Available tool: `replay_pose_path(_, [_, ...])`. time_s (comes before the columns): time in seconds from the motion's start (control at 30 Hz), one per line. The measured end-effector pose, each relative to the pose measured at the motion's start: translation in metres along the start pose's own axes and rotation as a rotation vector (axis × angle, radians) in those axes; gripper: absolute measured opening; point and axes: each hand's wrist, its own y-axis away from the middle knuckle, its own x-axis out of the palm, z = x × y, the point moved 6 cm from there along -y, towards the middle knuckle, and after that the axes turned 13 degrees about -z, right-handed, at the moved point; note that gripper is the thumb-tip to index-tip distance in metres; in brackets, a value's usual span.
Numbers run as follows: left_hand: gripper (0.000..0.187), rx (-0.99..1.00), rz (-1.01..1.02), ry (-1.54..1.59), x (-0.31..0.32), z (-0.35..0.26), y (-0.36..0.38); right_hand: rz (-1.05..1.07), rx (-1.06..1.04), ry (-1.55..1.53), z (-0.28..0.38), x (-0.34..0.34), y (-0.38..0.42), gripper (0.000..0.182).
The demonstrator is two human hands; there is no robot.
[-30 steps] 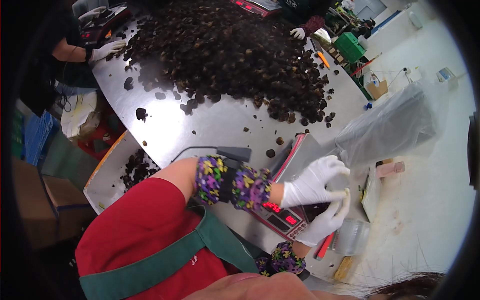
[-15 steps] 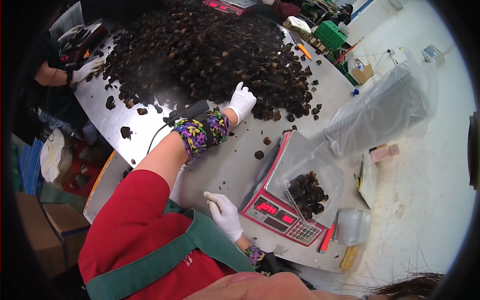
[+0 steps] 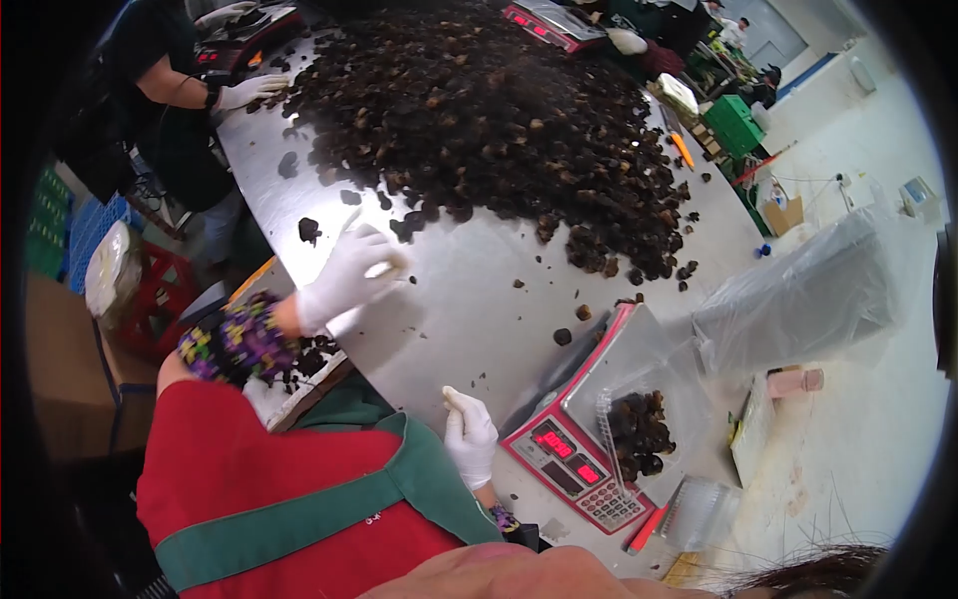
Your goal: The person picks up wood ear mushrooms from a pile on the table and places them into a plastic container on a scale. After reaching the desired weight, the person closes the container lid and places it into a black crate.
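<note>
Clear tray point(image 3: 639, 424) of dark mushrooms point(image 3: 639, 434) on scale point(image 3: 589, 439); both gloved hands empty, loosely curled.

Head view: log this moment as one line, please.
left hand: over steel table, contents unclear | right hand: empty, at table edge | scale: clear container of dark pieces

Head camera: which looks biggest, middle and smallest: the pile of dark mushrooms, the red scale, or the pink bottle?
1. Pile of dark mushrooms, by far the largest.
2. Red scale.
3. Pink bottle, smallest, though the curved lens makes edge sizes unsure.
</note>
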Motion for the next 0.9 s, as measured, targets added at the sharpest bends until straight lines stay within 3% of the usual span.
replay_pose_path(0.13, [0.006, 0.02, 0.158, -0.517, -0.079, 0.053, 0.063, 0.016, 0.01, 0.0, 0.006, 0.0, -0.001, 0.03])
replay_pose_path(0.2, [0.015, -0.034, 0.398, -0.767, -0.087, 0.094, 0.099, 0.008, -0.018, 0.025, 0.008, 0.0, -0.003, 0.029])
replay_pose_path(0.23, [0.008, -0.03, 0.498, -0.832, -0.092, 0.104, 0.108, 0.013, -0.015, 0.023, 0.006, 0.001, -0.002, 0.03])
replay_pose_path(0.33, [0.014, -0.127, 0.451, -0.821, -0.098, 0.106, 0.103, 0.011, -0.021, 0.022, 0.007, 0.0, 0.0, 0.03])
replay_pose_path(0.37, [0.024, -0.141, 0.458, -0.693, -0.095, 0.089, 0.082, 0.008, -0.021, 0.022, 0.007, 0.001, -0.001, 0.03])
replay_pose_path(0.47, [0.03, -0.275, 0.27, -0.349, -0.065, 0.061, 0.027, 0.009, -0.022, 0.029, 0.007, 0.0, -0.001, 0.031])
replay_pose_path(0.5, [0.03, -0.085, 0.088, -0.177, -0.046, 0.054, 0.009, 0.0, -0.026, 0.032, 0.008, 0.001, -0.002, 0.031])
replay_pose_path(0.57, [0.044, 0.018, 0.023, 0.019, 0.0, 0.034, -0.037, -0.012, -0.029, 0.042, 0.01, 0.002, 0.0, 0.032])
replay_pose_path(0.63, [0.069, 0.157, 0.099, -0.095, 0.065, 0.043, -0.067, -0.012, -0.038, 0.071, 0.009, 0.001, 0.0, 0.032])
replay_pose_path(0.7, [0.076, 0.278, 0.076, -0.202, 0.121, 0.04, -0.104, -0.018, -0.021, 0.066, 0.007, 0.001, 0.001, 0.032])
replay_pose_path(0.8, [0.074, 0.091, 0.03, -0.384, 0.165, 0.039, -0.149, -0.041, -0.033, 0.072, 0.007, 0.003, 0.001, 0.03])
replay_pose_path(0.87, [0.069, -0.185, 0.235, -0.177, 0.191, 0.035, -0.151, -0.07, -0.06, 0.093, 0.007, 0.001, -0.001, 0.029])
replay_pose_path(0.9, [0.066, -0.11, 0.164, -0.16, 0.201, 0.029, -0.144, -0.073, -0.064, 0.089, 0.006, 0.002, 0.0, 0.029])
